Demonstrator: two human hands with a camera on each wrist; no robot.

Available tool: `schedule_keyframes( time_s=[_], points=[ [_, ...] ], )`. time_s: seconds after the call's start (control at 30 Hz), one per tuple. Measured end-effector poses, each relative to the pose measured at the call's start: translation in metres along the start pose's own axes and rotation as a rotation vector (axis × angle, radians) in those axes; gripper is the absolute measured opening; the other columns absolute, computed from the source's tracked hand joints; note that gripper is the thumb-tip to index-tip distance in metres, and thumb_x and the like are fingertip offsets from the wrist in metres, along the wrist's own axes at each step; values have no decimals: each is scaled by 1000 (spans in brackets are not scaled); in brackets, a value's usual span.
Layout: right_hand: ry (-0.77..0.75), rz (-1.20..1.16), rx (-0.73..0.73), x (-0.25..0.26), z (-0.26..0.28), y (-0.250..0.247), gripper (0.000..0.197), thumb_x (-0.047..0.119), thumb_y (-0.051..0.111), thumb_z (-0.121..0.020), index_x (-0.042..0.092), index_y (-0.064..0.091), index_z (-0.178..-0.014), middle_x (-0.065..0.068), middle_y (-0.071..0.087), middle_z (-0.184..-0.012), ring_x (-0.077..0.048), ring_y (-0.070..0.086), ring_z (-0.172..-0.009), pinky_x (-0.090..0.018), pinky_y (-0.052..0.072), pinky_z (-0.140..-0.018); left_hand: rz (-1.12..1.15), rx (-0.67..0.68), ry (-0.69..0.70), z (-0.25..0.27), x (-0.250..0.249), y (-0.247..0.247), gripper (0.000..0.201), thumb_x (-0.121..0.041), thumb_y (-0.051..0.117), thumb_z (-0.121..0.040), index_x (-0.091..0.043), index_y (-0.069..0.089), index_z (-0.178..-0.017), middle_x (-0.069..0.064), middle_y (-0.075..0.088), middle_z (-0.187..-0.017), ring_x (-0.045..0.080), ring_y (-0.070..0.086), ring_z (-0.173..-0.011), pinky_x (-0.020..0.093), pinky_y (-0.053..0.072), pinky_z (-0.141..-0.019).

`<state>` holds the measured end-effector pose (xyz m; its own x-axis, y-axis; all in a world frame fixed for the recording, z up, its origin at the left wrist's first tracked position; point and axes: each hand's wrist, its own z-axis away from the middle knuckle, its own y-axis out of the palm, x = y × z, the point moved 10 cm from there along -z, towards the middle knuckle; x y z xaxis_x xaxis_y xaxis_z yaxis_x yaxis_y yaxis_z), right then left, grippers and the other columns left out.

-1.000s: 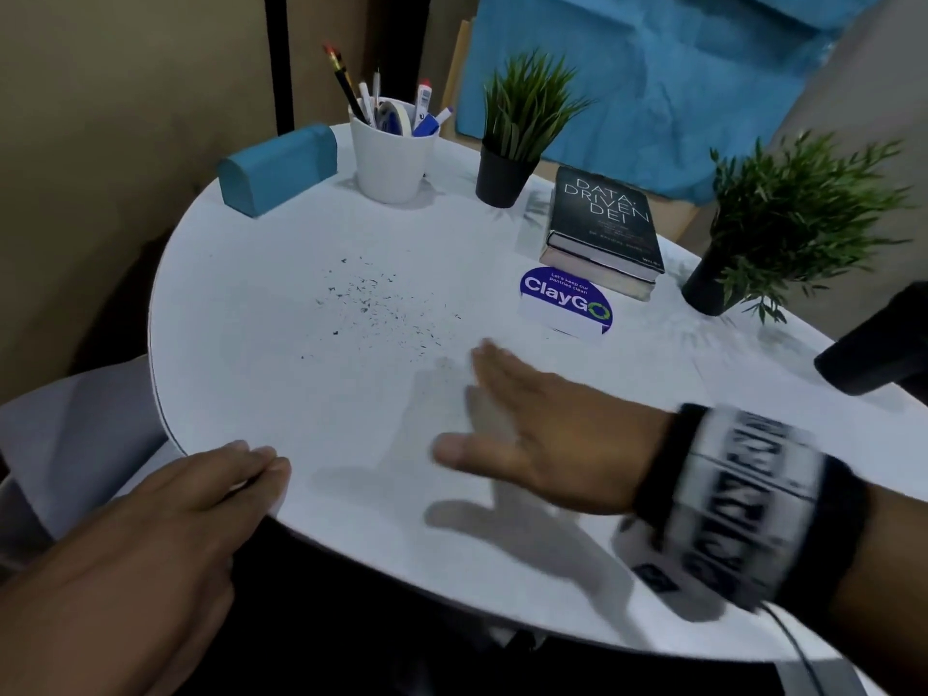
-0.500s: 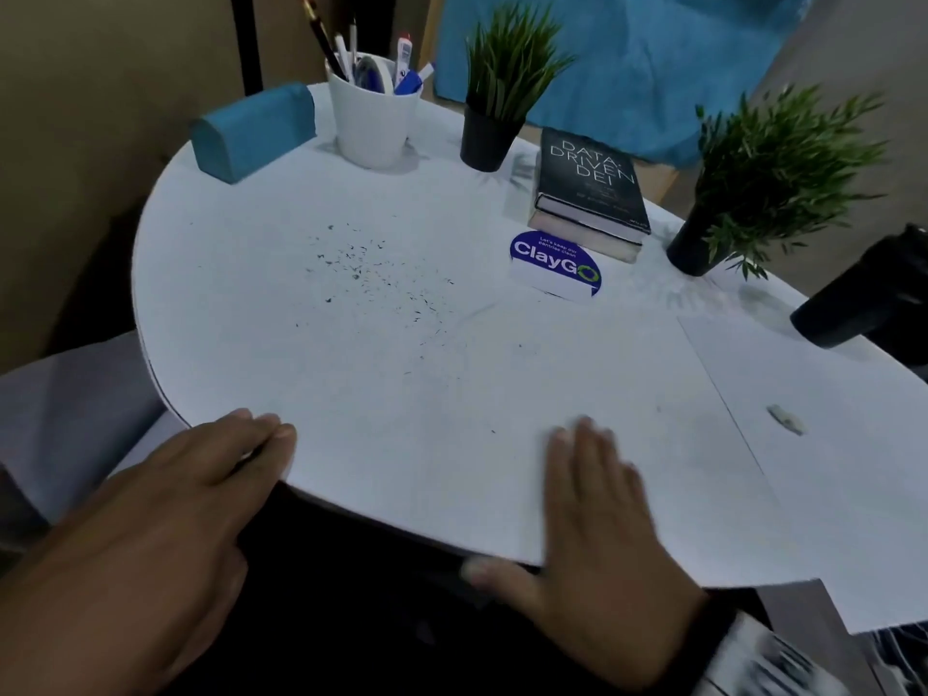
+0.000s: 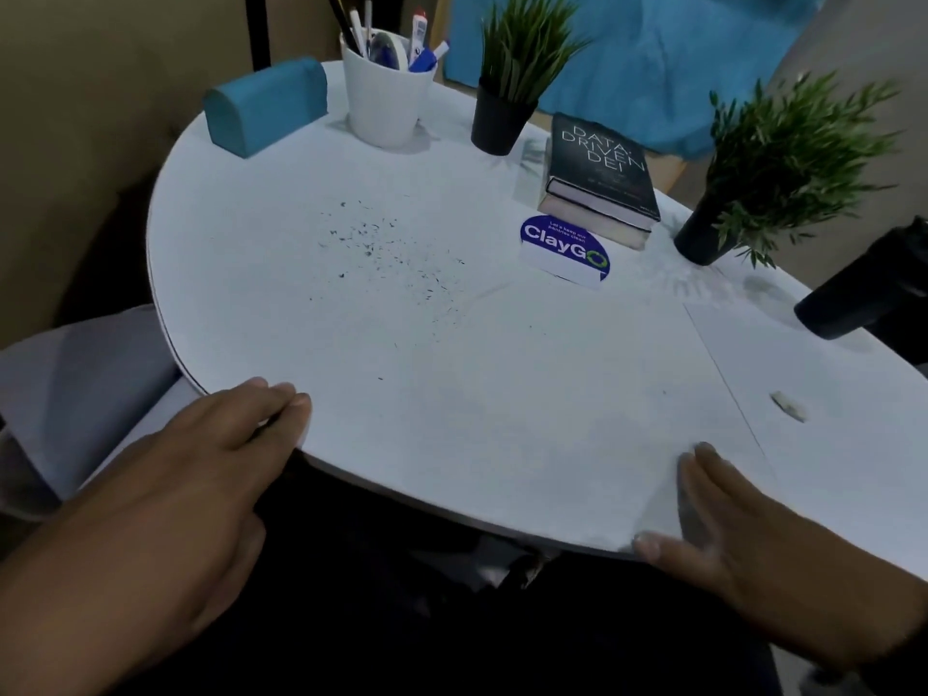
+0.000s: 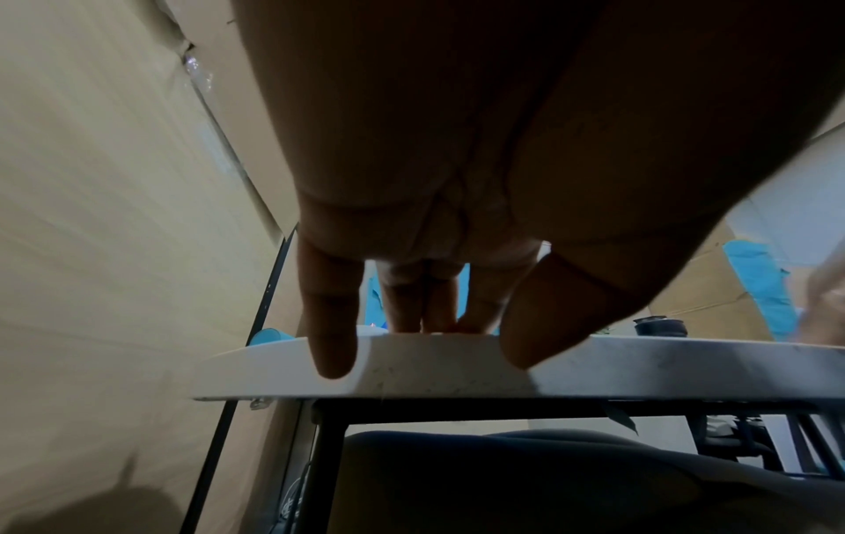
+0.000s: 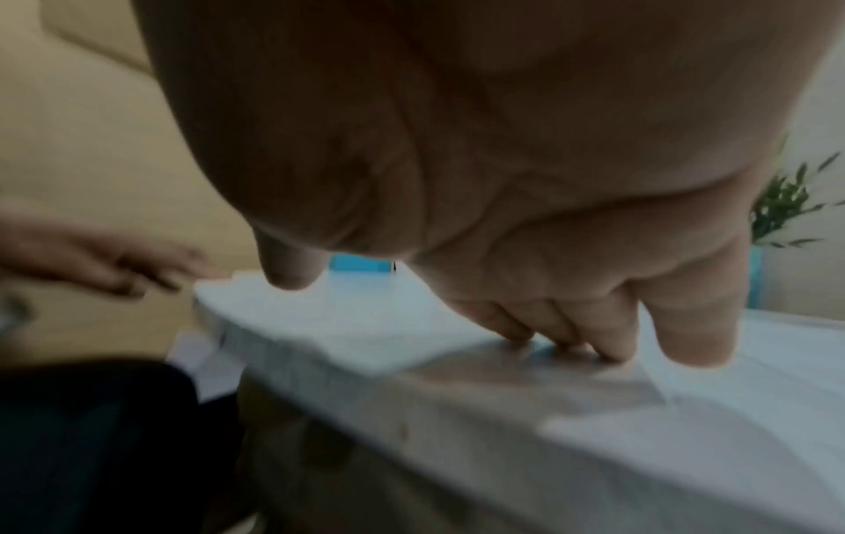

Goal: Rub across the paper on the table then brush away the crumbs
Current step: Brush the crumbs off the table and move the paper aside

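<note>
A white sheet of paper (image 3: 577, 394) lies on the round white table (image 3: 211, 273). Dark crumbs (image 3: 391, 253) are scattered left of the table's middle, beyond the sheet's far left corner. My left hand (image 3: 241, 434) rests flat on the near left edge of the table and holds nothing. In the left wrist view its fingers (image 4: 425, 318) lie on the rim (image 4: 640, 365). My right hand (image 3: 703, 509) lies flat at the near edge, fingers straight on the paper. The blurred right wrist view shows its fingertips (image 5: 608, 350) touching the sheet. A small whitish eraser (image 3: 789, 406) lies alone to the right.
At the back stand a teal box (image 3: 266, 105), a white pen cup (image 3: 389, 92), a small potted plant (image 3: 507, 92), a stack of books (image 3: 600, 178) and a ClayGo sign (image 3: 565, 248). A larger plant (image 3: 763, 168) and a black object (image 3: 868, 288) are at the right.
My right hand has drawn back from the middle of the table to the near edge and shifted right. My left hand has stayed at the rim.
</note>
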<state>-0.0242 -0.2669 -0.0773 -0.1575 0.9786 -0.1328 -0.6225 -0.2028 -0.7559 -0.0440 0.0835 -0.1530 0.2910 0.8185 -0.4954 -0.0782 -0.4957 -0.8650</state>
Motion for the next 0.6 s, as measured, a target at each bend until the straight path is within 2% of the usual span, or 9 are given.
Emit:
schedule_keyframes(
  time_s=[0.1, 0.23, 0.3, 0.37, 0.4, 0.47, 0.5, 0.57, 0.6],
  points=[
    [20, 58, -19, 23, -23, 0, 130, 98, 4, -58, 9, -3, -152, -16, -5, -161, -26, 2, -150, -38, 14, -121, -81, 39, 40, 0, 3, -5, 89, -25, 45, -74, -31, 18, -159, -11, 22, -162, 19, 24, -150, 54, 43, -102],
    [-201, 77, -116, 121, -77, -43, 142, 103, 9, -49, 7, -6, -153, -20, -13, -161, -35, -5, -150, -52, 14, -120, -87, 2, 104, -1, -4, -5, 107, -11, 55, -63, -34, 13, -159, -17, 14, -163, 13, 20, -151, 51, 45, -103],
    [-356, 85, -59, 168, -86, -61, 134, 100, 14, -56, 7, 8, -152, -14, -4, -162, -32, 0, -150, -52, 15, -120, -83, 27, 89, -2, 0, -3, 114, -6, 56, -59, -35, 10, -159, -17, 13, -163, 7, 14, -151, 39, 40, -106],
    [-493, 26, -13, 188, -78, -83, 110, 88, 22, -75, 5, 29, -146, -9, 8, -162, -21, 5, -150, -45, 11, -121, -67, 18, 43, -3, 3, -3, 115, -3, 56, -59, -37, 9, -159, -17, 13, -163, 5, 12, -151, 36, 39, -103],
    [-509, -28, -25, 181, -77, -95, 99, 80, 25, -83, 5, 29, -148, -7, 9, -163, -16, 2, -151, -40, 6, -123, -56, 8, 37, -4, 4, -2, 118, -2, 60, -59, -39, 10, -159, -18, 13, -163, 5, 14, -151, 37, 41, -102],
    [-379, -118, -76, 125, -92, -109, 95, 77, 26, -87, 8, 21, -153, -7, 8, -164, -16, 1, -151, -31, 2, -120, -49, -39, 66, -4, 1, -3, 120, -2, 64, -56, -39, 12, -159, -20, 14, -163, 8, 20, -150, 36, 44, -98],
    [-261, -105, -97, 89, -101, -109, 108, 86, 23, -79, 8, 19, -153, -8, 9, -163, -20, 4, -151, -33, 5, -120, -69, -58, 85, -3, -2, -5, 118, -3, 60, -54, -36, 15, -159, -19, 16, -163, 11, 24, -149, 35, 45, -98],
    [-59, -4, -119, 34, -115, -100, 147, 105, 11, -46, 3, 18, -151, -15, 15, -159, -31, 16, -147, -43, 18, -119, -127, -69, 83, -3, -6, -11, 112, -4, 51, -49, -27, 25, -156, -11, 28, -161, 18, 33, -143, 42, 50, -96],
    [-23, 32, -112, 23, -120, -92, 152, 107, 8, -38, 2, 21, -146, -18, 21, -152, -33, 24, -142, -47, 25, -115, -146, -59, 71, -4, -6, -11, 108, -5, 49, -48, -23, 30, -153, -5, 36, -157, 20, 37, -140, 47, 54, -91]
  ],
)
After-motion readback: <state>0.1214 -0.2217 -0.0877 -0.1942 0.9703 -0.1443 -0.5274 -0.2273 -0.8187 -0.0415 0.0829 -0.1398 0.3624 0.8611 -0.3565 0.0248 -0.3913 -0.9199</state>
